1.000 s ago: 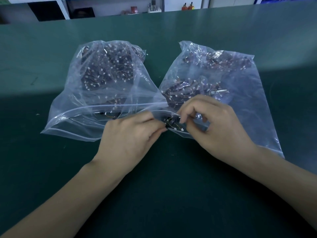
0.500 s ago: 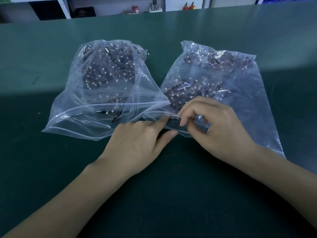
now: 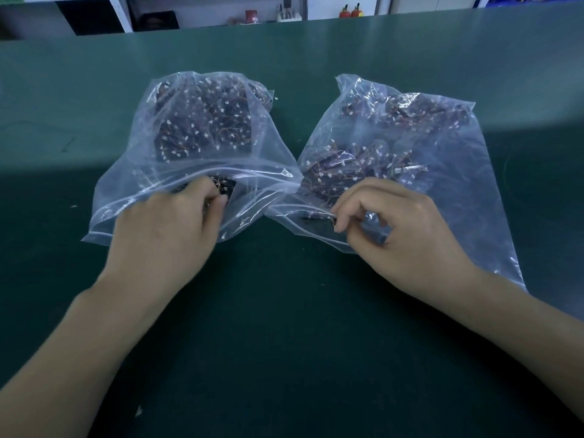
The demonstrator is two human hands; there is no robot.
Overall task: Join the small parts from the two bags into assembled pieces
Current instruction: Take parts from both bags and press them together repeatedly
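A small dark part [image 3: 225,188] is pinched between the curled fingers and thumb of the left hand [image 3: 170,229], which is reached into the mouth of the left bag [image 3: 132,184]; whether the part is fully gripped or only being gathered cannot be told, since the fingertips are partly veiled by the plastic. The right hand [image 3: 407,235] is held at the mouth of the right bag [image 3: 458,172], its thumb and forefinger closed together in a pinch at the plastic lip where another dark part [image 3: 316,218] lies; whether the part or only the film is caught there cannot be told. Outward from the hands, the 2 clear bags are seen lying side by side on the green table [image 3: 290,343], their open mouths turned toward the person and their near corners touching in the middle. Both bags are bulging with heaps of dark parts carrying thin wires and small white plugs, piled mostly toward the far ends. No joined piece is seen set aside anywhere on the table, and no loose part lies outside the bags. The work is therefore judged to be at or near its very start: 1 part is being drawn from each bag, nothing has been mated yet as far as can be shown, and nearly the whole stock in both bags is left to be joined
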